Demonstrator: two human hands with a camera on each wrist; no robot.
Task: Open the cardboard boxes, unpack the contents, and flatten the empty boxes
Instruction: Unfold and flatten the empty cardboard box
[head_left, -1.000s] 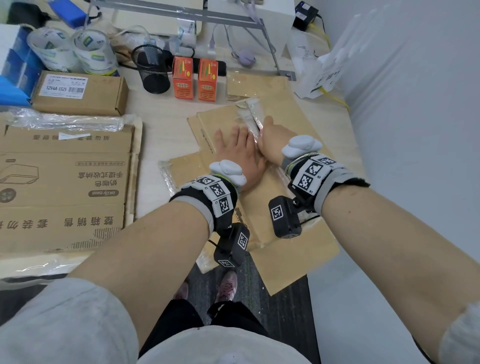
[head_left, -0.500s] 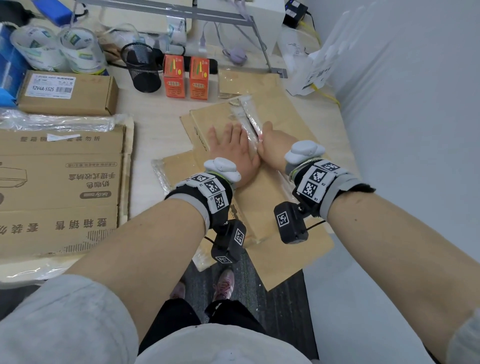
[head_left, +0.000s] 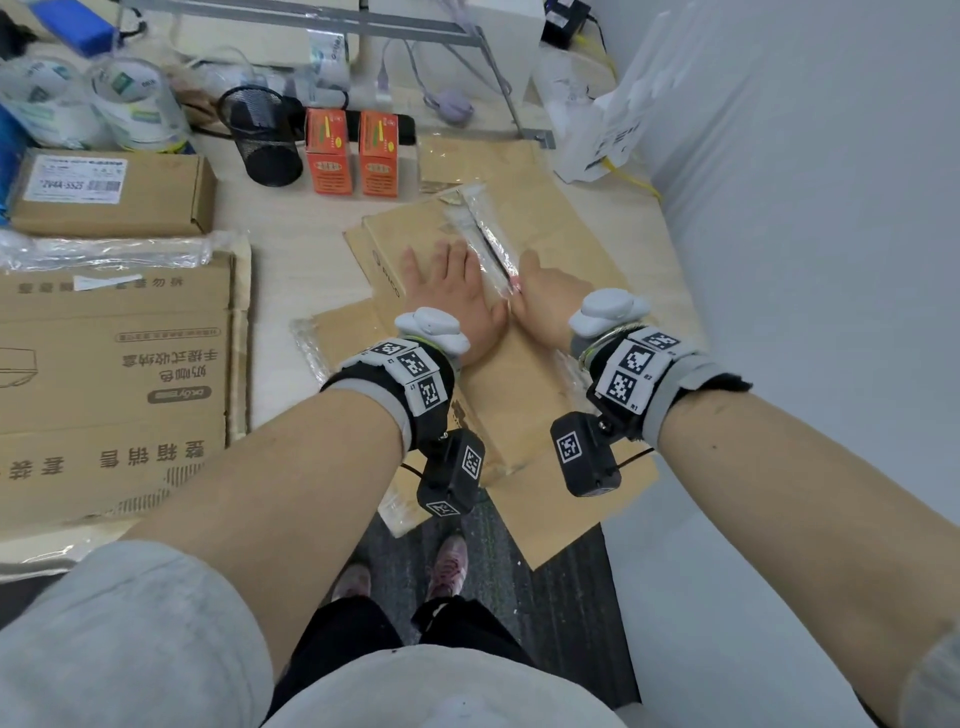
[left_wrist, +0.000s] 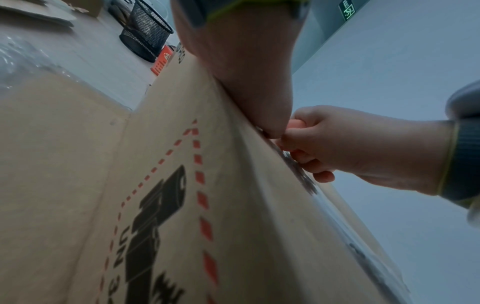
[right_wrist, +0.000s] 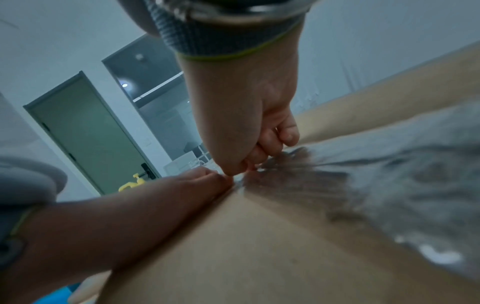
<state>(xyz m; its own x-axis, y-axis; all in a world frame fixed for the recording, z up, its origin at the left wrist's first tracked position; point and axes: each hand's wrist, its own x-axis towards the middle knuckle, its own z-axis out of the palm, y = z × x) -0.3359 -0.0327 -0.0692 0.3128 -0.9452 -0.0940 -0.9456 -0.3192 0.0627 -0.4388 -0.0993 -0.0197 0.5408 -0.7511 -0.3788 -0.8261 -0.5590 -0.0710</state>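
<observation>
Since the previous frame, right hand has curled its fingers, now pinching the tape strip. Left hand presses flat, fingers spread, on the flattened box, whose long axis runs away along the surface. Beyond stand two orange cartons.

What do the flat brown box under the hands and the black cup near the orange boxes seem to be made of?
The flat brown box: cardboard, matte, with printed marks and fold creases. The black cup: probably metal wire mesh, since light shows through its fine grid.
</observation>
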